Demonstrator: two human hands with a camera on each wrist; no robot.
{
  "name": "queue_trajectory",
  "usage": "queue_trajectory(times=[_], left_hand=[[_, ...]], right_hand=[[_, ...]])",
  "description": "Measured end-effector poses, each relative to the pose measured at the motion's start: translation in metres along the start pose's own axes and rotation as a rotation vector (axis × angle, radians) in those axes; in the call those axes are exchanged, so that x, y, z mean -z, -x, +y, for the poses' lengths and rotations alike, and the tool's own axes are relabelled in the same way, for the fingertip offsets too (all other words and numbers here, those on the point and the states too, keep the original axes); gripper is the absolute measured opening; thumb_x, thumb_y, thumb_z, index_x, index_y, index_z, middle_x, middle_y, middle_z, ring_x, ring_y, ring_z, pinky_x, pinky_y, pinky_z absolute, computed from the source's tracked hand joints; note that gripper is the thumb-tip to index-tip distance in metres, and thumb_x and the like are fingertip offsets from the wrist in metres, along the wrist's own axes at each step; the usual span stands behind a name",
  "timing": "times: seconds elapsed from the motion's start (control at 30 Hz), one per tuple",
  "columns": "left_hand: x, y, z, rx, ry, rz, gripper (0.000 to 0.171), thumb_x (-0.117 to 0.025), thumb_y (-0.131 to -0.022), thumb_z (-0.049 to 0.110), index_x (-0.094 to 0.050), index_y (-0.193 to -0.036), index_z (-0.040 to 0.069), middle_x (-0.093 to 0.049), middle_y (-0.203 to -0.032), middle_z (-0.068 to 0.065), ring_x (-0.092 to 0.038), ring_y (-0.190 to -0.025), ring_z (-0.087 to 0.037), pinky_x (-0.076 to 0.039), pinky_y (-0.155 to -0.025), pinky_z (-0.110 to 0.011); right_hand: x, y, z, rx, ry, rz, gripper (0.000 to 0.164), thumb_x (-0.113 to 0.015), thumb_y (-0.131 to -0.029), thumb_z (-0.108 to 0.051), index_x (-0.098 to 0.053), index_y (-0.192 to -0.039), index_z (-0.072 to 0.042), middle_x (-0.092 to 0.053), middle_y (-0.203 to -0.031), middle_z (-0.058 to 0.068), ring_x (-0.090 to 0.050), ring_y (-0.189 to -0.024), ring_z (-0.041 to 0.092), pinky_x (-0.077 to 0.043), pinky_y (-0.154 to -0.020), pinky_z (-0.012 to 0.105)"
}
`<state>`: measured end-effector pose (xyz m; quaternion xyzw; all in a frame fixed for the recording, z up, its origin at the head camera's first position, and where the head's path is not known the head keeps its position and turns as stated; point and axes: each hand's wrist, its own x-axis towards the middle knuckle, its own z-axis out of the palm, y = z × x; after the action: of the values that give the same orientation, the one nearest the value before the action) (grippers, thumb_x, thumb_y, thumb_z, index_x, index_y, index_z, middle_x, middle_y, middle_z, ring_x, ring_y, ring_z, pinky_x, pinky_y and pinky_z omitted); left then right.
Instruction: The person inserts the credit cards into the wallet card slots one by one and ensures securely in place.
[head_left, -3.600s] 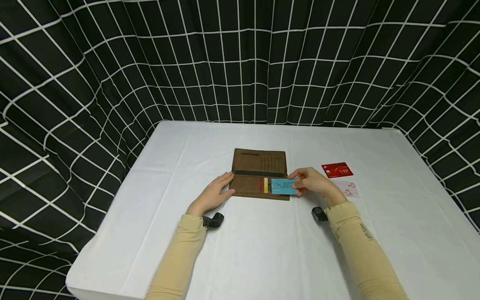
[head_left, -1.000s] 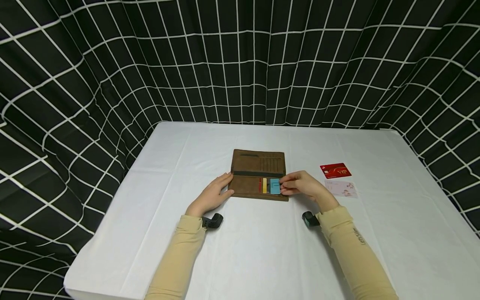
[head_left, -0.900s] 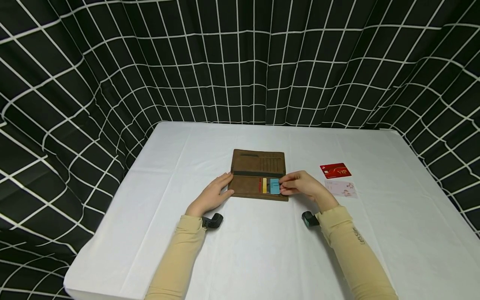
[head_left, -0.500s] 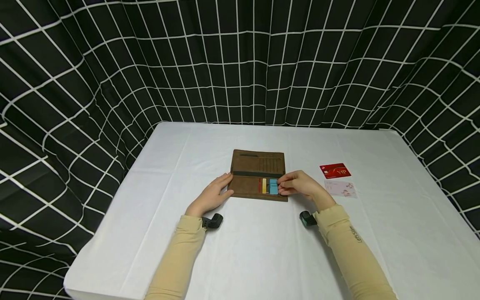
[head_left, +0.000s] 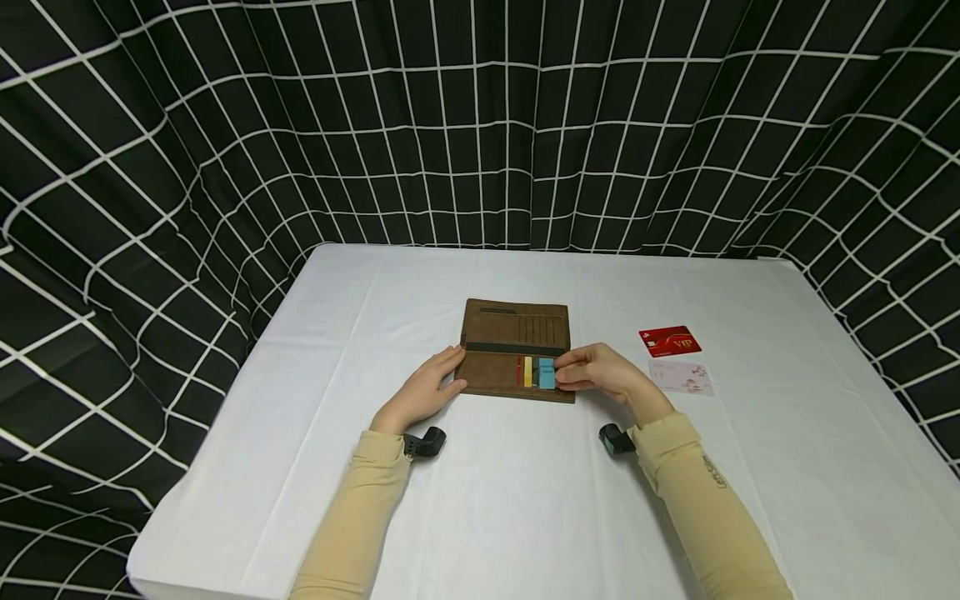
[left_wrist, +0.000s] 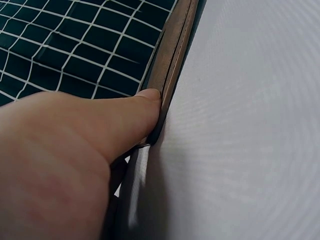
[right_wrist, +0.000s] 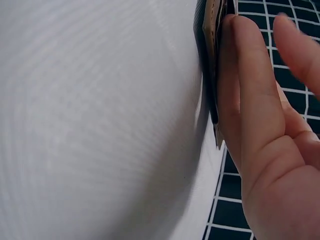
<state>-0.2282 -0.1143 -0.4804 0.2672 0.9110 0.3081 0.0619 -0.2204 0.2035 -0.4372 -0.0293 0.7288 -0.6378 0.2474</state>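
Note:
A brown wallet lies unfolded on the table in the head view. Its near flap holds a blue card in a slot, beside narrow yellow and red card edges. My left hand rests on the wallet's left edge, fingers fairly straight; in the left wrist view the thumb touches the stitched brown edge. Against the blue card's right end lie the fingertips of my right hand. The right wrist view shows its fingers extended along the wallet edge, with the thumb raised apart from them.
Right of my right hand lie a red VIP card and, just below it, a pale pink flowered card. A white cloth covers the table. Black curtains with a white grid stand behind and at the sides.
Since the earliest frame, the blue card has slid left, deeper into the wallet's slot, and my right hand has moved left with it. My left hand has stayed on the wallet's edge.

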Motion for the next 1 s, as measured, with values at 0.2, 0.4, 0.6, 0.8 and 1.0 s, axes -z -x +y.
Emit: queue_trajectory(times=[0.2,0.4,0.6,0.8,1.0], left_hand=[[0.0,0.0002,-0.0004,-0.001,-0.008,0.001,0.058,-0.049,-0.097,0.034,-0.032,-0.144,0.006,-0.024,-0.15,-0.003,-0.016,-0.137,-0.017,-0.018,-0.109,-0.036],[-0.0001,0.0003,-0.0001,0.001,-0.008,-0.003,0.057,-0.049,-0.097,0.033,-0.031,-0.144,0.005,-0.024,-0.15,-0.003,-0.016,-0.138,-0.017,-0.017,-0.11,-0.036],[0.0,-0.0004,-0.0006,-0.008,-0.015,-0.002,0.057,-0.048,-0.097,0.034,-0.031,-0.144,0.006,-0.023,-0.15,-0.003,-0.016,-0.138,-0.017,-0.017,-0.11,-0.036],[0.0002,-0.0009,-0.0012,-0.015,-0.01,0.007,0.058,-0.049,-0.097,0.033,-0.032,-0.144,0.005,-0.024,-0.15,-0.004,-0.017,-0.138,-0.019,-0.018,-0.11,-0.038],[-0.0001,-0.0008,-0.0017,-0.006,-0.014,-0.001,0.058,-0.048,-0.097,0.034,-0.031,-0.144,0.006,-0.023,-0.15,-0.003,-0.016,-0.138,-0.018,-0.017,-0.11,-0.036]], right_hand=[[-0.0027,0.0012,0.0009,0.009,0.046,0.004,0.044,-0.063,-0.085,0.004,-0.045,-0.12,0.021,-0.058,-0.106,0.025,-0.063,-0.088,0.019,-0.05,-0.083,0.035],[-0.0055,0.0024,-0.0007,0.023,0.039,0.0,0.047,-0.062,-0.085,0.004,-0.041,-0.124,0.021,-0.058,-0.105,0.027,-0.063,-0.088,0.02,-0.05,-0.083,0.035],[-0.0091,0.0023,-0.0033,0.027,0.019,0.005,0.046,-0.061,-0.085,0.006,-0.041,-0.125,0.02,-0.06,-0.1,0.025,-0.063,-0.085,0.018,-0.05,-0.083,0.035],[-0.0097,0.001,-0.0046,0.016,0.02,0.013,0.044,-0.062,-0.085,0.006,-0.044,-0.123,0.02,-0.061,-0.1,0.024,-0.064,-0.085,0.018,-0.051,-0.082,0.033],[-0.0077,0.0023,-0.003,0.017,-0.036,-0.008,0.048,-0.059,-0.086,0.007,-0.038,-0.128,0.021,-0.059,-0.105,0.026,-0.064,-0.089,0.021,-0.05,-0.082,0.032]])
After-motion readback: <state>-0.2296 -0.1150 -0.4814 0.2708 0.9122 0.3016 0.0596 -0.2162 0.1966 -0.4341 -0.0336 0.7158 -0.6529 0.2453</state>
